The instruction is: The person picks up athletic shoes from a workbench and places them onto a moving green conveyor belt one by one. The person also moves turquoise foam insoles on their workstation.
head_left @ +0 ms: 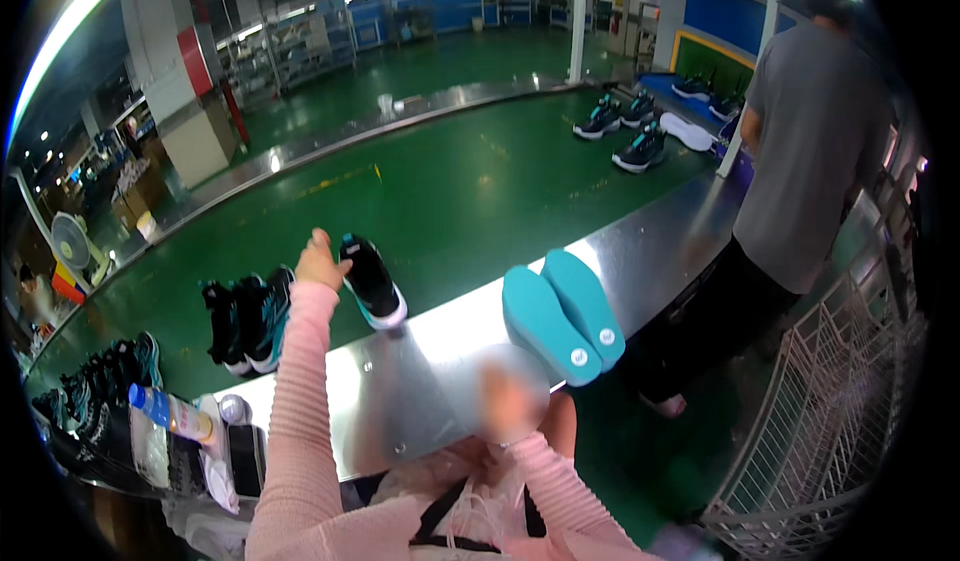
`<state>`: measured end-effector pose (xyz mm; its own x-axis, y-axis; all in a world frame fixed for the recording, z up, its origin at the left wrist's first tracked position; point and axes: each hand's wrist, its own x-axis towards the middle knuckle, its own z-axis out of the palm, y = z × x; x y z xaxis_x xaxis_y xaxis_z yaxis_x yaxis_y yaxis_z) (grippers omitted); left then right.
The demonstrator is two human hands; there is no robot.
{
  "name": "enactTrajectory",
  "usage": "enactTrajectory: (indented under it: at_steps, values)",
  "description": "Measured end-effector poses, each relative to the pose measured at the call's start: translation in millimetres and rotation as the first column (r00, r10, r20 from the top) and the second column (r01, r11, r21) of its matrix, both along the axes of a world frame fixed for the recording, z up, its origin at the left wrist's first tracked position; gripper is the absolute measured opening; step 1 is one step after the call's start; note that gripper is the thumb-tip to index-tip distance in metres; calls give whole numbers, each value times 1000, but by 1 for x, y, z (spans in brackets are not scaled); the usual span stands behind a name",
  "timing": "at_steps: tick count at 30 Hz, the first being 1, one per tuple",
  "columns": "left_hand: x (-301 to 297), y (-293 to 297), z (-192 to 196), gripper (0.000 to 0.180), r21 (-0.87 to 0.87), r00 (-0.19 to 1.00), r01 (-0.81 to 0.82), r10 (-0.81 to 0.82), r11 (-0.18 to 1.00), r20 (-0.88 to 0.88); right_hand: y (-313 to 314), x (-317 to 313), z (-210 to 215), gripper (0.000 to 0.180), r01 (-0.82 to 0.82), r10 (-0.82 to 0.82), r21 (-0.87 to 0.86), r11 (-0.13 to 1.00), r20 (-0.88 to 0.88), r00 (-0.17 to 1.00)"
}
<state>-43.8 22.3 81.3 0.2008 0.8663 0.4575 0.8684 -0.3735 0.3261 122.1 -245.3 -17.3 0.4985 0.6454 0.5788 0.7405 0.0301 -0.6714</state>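
Note:
My left hand (321,263) reaches over the green belt with its fingers stretched out, the thumb beside a single black sneaker (368,279) with a white sole. Whether the thumb touches the shoe is hard to make out. My right hand (508,401) is smeared close to my body, above the metal ledge (440,366), so its fingers do not show. Right of it, two teal insoles (562,316) with round white labels lie side by side on the ledge. Left of my left forearm stand several black and teal sneakers (262,316).
At lower left are more sneakers (110,371), a blue-capped bottle (165,408) and a dark phone (246,459). Sneakers (638,148) also stand farther up the belt. A person in grey (815,141) stands at right, near a wire rack (810,401).

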Motion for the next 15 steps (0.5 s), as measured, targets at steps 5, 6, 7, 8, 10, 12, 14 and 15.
enactTrajectory:
  at_steps: [5,6,7,8,10,12,14,15]
  values:
    - [-21,59,-80,31,9,883,197,-181,980,433,4,-9,5,12,-30,29,-37,999,-22,999]
    - [-12,61,-83,31,-20,806,261,-206,965,555,3,-8,3,12,-23,23,-24,999,-28,999]
    - [-2,53,-78,31,-6,846,184,-155,983,510,2,-7,1,12,-19,18,-31,999,-21,1000]
    - [2,53,-74,31,6,834,198,-172,980,523,4,-6,3,12,-3,3,-23,1000,-4,1000]
    - [5,52,-74,34,-13,874,47,-35,999,485,1,-10,6,12,28,-27,-55,998,9,1000]
    - [2,49,-73,35,-4,860,42,-34,999,510,4,-11,-6,12,62,-63,-20,998,-30,998]
    - [1,36,-68,31,-26,823,122,-86,992,562,2,-10,-1,12,106,-104,-76,991,36,994]
    - [-5,41,-83,32,130,821,110,-163,985,547,3,-12,0,13,117,-110,-90,989,82,991]
